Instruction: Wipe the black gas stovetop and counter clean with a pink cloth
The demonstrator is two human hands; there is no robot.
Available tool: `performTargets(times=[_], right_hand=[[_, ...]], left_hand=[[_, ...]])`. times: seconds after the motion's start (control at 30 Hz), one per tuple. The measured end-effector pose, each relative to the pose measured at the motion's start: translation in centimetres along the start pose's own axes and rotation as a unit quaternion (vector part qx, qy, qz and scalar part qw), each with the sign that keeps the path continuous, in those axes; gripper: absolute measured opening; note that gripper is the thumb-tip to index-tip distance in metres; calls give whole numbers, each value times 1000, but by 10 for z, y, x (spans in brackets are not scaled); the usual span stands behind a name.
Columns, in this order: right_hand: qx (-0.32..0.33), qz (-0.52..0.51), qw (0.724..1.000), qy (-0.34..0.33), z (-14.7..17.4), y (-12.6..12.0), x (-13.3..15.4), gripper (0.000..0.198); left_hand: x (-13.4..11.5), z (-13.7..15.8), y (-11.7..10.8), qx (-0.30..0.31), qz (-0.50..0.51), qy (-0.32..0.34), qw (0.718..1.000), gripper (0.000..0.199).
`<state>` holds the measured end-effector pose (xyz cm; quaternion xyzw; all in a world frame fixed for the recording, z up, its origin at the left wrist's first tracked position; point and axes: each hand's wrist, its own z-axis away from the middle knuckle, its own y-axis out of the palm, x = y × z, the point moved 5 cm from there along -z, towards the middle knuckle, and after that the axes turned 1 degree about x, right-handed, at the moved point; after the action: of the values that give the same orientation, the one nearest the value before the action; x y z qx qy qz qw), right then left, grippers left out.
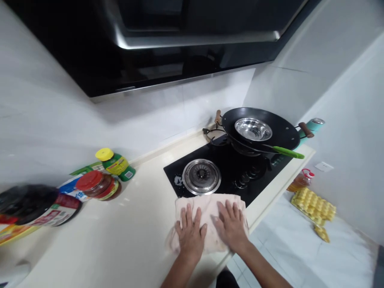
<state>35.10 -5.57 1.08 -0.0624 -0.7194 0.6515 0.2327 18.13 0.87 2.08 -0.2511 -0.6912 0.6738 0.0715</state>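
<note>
Here, two hands (192, 237) (233, 228) flat on one cloth (213, 242), one wok (280, 125)

Kitchen, identified by its cooking station: a black glass hob (228, 173) set into a pale counter (135, 228), with a round metal burner (201, 176) exposed at left and a two-handled wok (282, 126) at right. Above, a dark range hood (180, 60) projects from a pale wall (144, 120). Food containers, including a red-lidded jar (100, 186) and yellow-capped bottle (117, 164), line the counter. The modest single-hob layout is consistent with a home.
</note>
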Motion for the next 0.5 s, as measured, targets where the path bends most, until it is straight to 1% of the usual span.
performTargets(times=[0.03,0.1,0.13,0.2,0.27,0.33,0.43,0.5], right_hand=[[23,-8,999,23,-6,11,7,71],[63,-22,997,31,-19,25,28,84],[80,-29,996,18,-25,28,40,88],[107,-50,993,-27,-31,26,66,90],[129,-85,985,-82,-29,19,89,88],[152,-126,970,-144,-20,11,109,83],[179,-163,946,-214,-6,5,126,65],[171,-162,944,-231,-3,5,123,55]], left_hand=[[-1,1,2,-9,-16,14,1000,53],[1,5,4,-35,-45,45,997,55],[6,8,4,-46,-55,63,995,55],[22,20,3,-63,-69,91,991,56],[46,37,-2,-82,-81,105,988,62],[68,55,-8,-99,-89,112,985,73],[90,70,-10,-81,-86,57,991,81],[90,69,-7,-68,-76,21,995,81]])
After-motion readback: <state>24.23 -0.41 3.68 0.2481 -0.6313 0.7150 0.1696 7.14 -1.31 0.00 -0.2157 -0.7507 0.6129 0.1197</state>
